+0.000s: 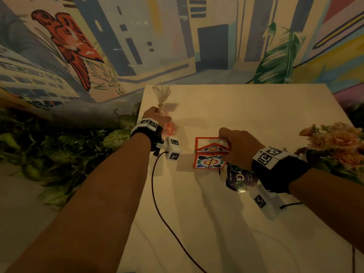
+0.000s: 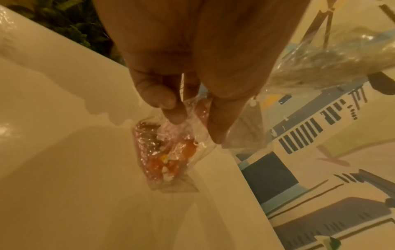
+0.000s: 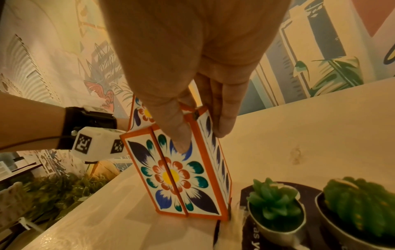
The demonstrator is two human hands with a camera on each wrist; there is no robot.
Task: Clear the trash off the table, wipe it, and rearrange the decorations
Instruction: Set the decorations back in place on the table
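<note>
A small house-shaped box (image 1: pixel 210 153) (image 3: pixel 181 175), white with orange edges and painted flowers, stands on the pale table (image 1: pixel 246 115). My right hand (image 1: pixel 239 146) grips its roof, thumb (image 3: pixel 177 135) on the front face and fingers (image 3: pixel 222 118) behind. Near the table's left edge my left hand (image 1: pixel 155 117) pinches a clear cellophane bag of pink and orange sweets (image 1: pixel 169 128) (image 2: pixel 169 152) by its tied neck. The bag hangs just above the table, and its crinkled top (image 1: pixel 162 93) sticks up past my fingers (image 2: pixel 171 108).
Two small green succulents in metal cups (image 3: pixel 275 208) sit on a dark round card (image 1: pixel 239 179) right beside the box. Peach artificial flowers (image 1: pixel 332 140) stand at the right edge. Leafy greenery (image 1: pixel 74 146) lies left of the table, a painted mural wall (image 1: pixel 177 36) behind.
</note>
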